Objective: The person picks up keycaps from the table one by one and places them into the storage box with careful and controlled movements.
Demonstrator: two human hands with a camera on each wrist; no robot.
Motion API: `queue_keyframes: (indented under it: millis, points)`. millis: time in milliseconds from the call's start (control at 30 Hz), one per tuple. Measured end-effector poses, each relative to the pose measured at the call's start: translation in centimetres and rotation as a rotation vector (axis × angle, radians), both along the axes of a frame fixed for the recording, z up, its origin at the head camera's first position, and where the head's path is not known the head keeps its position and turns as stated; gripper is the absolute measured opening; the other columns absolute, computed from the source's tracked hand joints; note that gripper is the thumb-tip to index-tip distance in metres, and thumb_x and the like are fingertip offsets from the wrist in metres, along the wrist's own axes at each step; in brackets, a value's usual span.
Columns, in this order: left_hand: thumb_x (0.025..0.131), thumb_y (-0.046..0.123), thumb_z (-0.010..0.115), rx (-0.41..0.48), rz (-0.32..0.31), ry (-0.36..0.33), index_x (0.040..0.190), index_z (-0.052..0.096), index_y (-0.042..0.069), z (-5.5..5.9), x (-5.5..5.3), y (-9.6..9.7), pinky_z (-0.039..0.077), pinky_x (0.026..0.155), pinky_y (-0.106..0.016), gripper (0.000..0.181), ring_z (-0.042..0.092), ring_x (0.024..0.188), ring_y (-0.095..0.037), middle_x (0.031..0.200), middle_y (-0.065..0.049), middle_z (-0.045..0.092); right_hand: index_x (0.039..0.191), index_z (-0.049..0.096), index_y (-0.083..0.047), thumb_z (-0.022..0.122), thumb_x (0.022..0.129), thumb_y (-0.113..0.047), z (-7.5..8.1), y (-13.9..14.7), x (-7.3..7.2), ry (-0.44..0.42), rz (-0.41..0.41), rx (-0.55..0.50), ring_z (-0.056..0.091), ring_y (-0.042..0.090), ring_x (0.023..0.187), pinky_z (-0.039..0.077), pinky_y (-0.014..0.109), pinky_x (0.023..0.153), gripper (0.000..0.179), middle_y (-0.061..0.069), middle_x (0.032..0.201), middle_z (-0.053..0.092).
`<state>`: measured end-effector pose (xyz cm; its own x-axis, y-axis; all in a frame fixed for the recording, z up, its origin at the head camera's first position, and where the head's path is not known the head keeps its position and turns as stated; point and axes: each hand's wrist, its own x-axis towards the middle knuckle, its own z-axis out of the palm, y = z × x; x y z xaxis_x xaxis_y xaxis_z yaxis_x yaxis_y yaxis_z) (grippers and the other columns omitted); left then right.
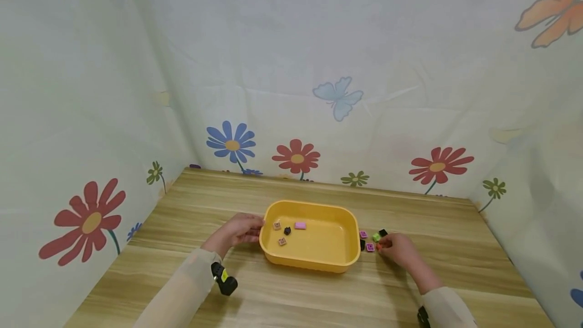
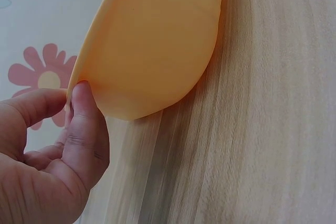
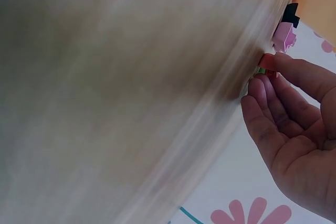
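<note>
A yellow plastic basin (image 1: pixel 309 263) sits on the table, with a pink brick (image 1: pixel 300 226), a small black brick (image 1: pixel 287 231) and two tan bricks (image 1: pixel 282 241) on its floor. My left hand (image 1: pixel 243 228) pinches the rim at its left end, thumb on the outer wall in the left wrist view. To the right of the basin, my right hand (image 1: pixel 398 248) pinches an orange-red brick (image 3: pixel 268 61) between thumb and fingertips, low at the tabletop. Beside those fingers lie a lime green brick (image 1: pixel 376 237), a black brick (image 1: pixel 383 233) and two magenta bricks (image 1: pixel 370 247).
Another black brick (image 1: pixel 362 245) lies right against the basin's right end. The wood-grain table (image 1: pixel 218 191) meets a pale curtain (image 1: pixel 273 65) with printed flowers and butterflies at the back and both sides. Black wrist cameras (image 1: pixel 224 280) are strapped over the sleeves.
</note>
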<state>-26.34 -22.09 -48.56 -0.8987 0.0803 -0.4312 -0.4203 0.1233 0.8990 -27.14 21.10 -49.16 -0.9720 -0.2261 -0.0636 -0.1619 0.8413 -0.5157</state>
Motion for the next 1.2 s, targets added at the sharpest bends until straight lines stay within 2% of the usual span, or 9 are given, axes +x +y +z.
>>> queue_keyframes:
  millis: [300,567,867,1200]
  points:
    - [0.103,0.014,0.057,-0.021,0.014,-0.006,0.140,0.054,-0.010,0.2,0.1,0.1,0.061,0.066,-0.020,0.044,0.065,0.077,-0.011,0.094,-0.006,0.070,0.101,0.074,0.008,0.072,0.087,-0.004,0.1,0.1,-0.1,0.005,0.006,0.010,0.066,0.021,0.082,0.058,0.039,0.075,0.019,0.013,0.090,0.074]
    - [0.103,0.013,0.057,-0.020,0.017,-0.004,0.140,0.054,-0.010,0.1,0.0,0.1,0.061,0.066,-0.020,0.044,0.066,0.077,-0.011,0.094,-0.006,0.070,0.102,0.074,0.008,0.072,0.088,-0.004,0.7,0.5,-0.2,0.031,0.015,0.015,0.068,0.025,0.084,0.060,0.044,0.077,0.019,0.016,0.091,0.074]
    - [0.103,0.013,0.057,-0.012,0.006,0.002,0.141,0.053,-0.011,0.2,0.1,0.2,0.062,0.067,-0.021,0.044,0.065,0.078,-0.011,0.096,-0.006,0.070,0.100,0.073,0.010,0.067,0.089,0.001,2.8,0.9,-0.4,0.065,0.038,-0.018,0.067,0.024,0.082,0.058,0.039,0.072,0.016,0.019,0.091,0.074]
    - [0.103,0.014,0.058,-0.022,0.023,-0.002,0.140,0.054,-0.009,0.0,0.0,0.2,0.062,0.066,-0.020,0.044,0.066,0.077,-0.011,0.097,-0.007,0.070,0.108,0.072,0.010,0.067,0.095,-0.006,5.3,1.0,-1.1,0.047,0.071,-0.043,0.070,0.030,0.091,0.061,0.044,0.078,0.021,0.022,0.100,0.074]
